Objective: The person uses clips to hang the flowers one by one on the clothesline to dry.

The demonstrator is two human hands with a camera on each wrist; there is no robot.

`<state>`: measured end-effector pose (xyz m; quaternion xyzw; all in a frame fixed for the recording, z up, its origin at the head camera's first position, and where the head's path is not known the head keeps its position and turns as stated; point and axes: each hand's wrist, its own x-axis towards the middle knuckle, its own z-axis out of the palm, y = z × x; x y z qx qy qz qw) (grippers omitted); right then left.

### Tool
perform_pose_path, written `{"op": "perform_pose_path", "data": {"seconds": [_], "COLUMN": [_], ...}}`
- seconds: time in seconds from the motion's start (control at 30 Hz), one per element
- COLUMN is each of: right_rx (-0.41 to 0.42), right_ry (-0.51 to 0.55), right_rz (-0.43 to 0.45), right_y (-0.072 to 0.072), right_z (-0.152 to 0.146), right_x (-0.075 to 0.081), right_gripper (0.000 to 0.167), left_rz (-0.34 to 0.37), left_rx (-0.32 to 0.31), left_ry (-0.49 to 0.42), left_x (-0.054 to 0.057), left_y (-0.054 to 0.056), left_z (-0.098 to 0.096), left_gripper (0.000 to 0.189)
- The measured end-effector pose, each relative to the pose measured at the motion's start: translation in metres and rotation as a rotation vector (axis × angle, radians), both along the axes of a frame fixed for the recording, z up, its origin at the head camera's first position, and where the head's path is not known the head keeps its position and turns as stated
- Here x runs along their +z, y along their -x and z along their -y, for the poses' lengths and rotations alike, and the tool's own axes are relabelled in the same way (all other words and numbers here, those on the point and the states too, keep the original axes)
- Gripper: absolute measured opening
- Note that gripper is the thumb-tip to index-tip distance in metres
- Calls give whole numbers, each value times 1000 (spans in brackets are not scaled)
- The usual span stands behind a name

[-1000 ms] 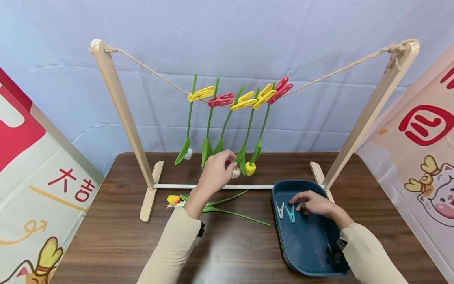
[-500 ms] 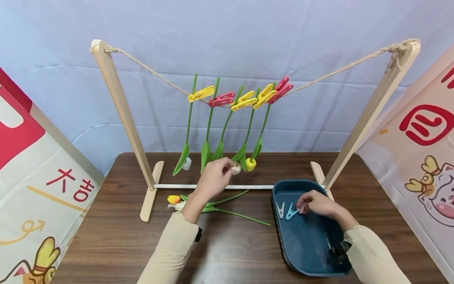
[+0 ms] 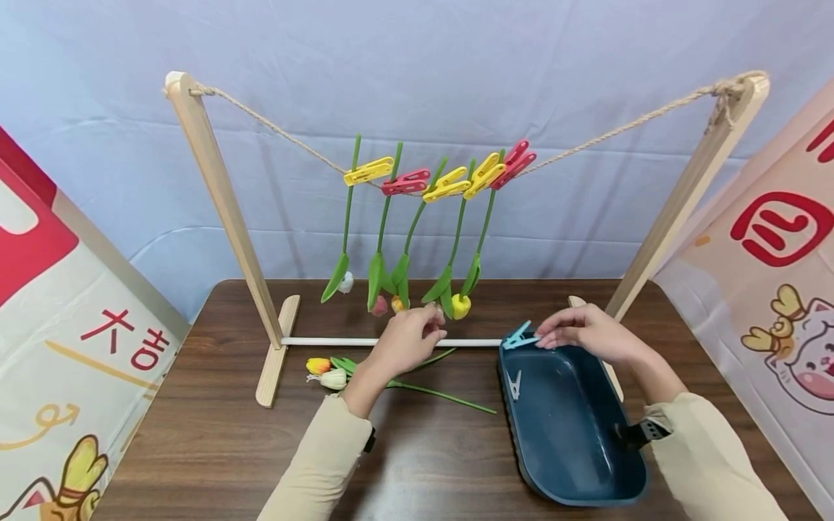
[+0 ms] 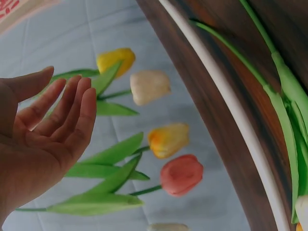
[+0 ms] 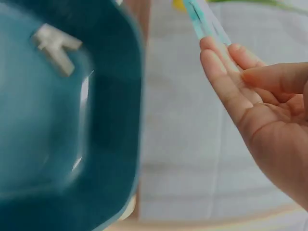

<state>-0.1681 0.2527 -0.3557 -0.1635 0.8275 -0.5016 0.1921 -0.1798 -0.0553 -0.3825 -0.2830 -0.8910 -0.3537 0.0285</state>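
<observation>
Above the tray's far rim my right hand [image 3: 596, 334] pinches a light blue clothespin [image 3: 518, 337] by one end; the right wrist view shows the clothespin [image 5: 204, 21] at the fingertips. My left hand [image 3: 405, 340], its fingers loosely bent, holds nothing and is near the hanging tulip heads. Several artificial tulips hang upside down from a rope [image 3: 274, 126], held by yellow clothespins [image 3: 370, 171] and red clothespins [image 3: 407, 182]. In the left wrist view a cream tulip head [image 4: 150, 87], a yellow one and a red tulip head [image 4: 182, 175] are beyond the fingers.
A blue tray [image 3: 567, 434] stands at the right, with a white clothespin [image 3: 515, 386] inside. Loose tulips [image 3: 334, 378] lie on the table behind my left forearm. Wooden posts [image 3: 218, 195] carry the rope, and a white rod [image 3: 332, 342] joins their feet.
My right hand has lifted the light blue clothespin out of the tray to its far rim. My left hand has come away from the cream tulip head, lower and slightly right.
</observation>
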Motion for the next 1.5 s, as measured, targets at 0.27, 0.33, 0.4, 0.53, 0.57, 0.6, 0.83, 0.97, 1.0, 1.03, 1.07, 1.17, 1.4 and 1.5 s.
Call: {"op": "perform_pose_path", "data": {"seconds": [0.27,0.33,0.4,0.53,0.57,0.6,0.83,0.97,1.0,1.03,1.07,1.17,1.4,1.5], "right_rx": [25,41,62,69,63,55,56,64,58,51,42,27,23,12], "right_ry": [43,70,106,100,96,93,124,56,37,21,10,-4,-1,11], "right_rz": [9,6,9,-25,-38,-54,-191,-265,-283,-300,-315,-342,-384,-408], "right_y": [3,3,3,3,3,2,3,2,2,2,1,0,-1,-1], "right_z": [44,52,57,63,64,65,68,71,72,72,73,74,75,75], "right_x": [21,23,25,25,25,24,19,17,16,16,16,16,15,13], "right_gripper": [26,26,27,25,24,24,45,45,44,42,40,38,30,29], "left_rz": [56,59,56,18,4,-12,-62,-43,-41,-38,-36,-31,-3,-5], "left_rx": [-56,-53,-43,-22,-19,-17,-10,-17,-19,-19,-16,-15,-25,-17], "left_ry": [44,43,41,48,50,50,26,23,22,21,23,33,42,40], "left_x": [6,7,8,8,9,9,18,23,24,24,25,27,28,25], "left_y": [-9,-10,-11,-12,-12,-11,-11,-11,-11,-11,-12,-12,-15,-16], "left_z": [-18,-20,-21,-21,-20,-20,-15,-15,-15,-15,-15,-15,-14,-13], "left_gripper": [20,21,20,14,13,12,8,6,6,6,6,6,8,9]}}
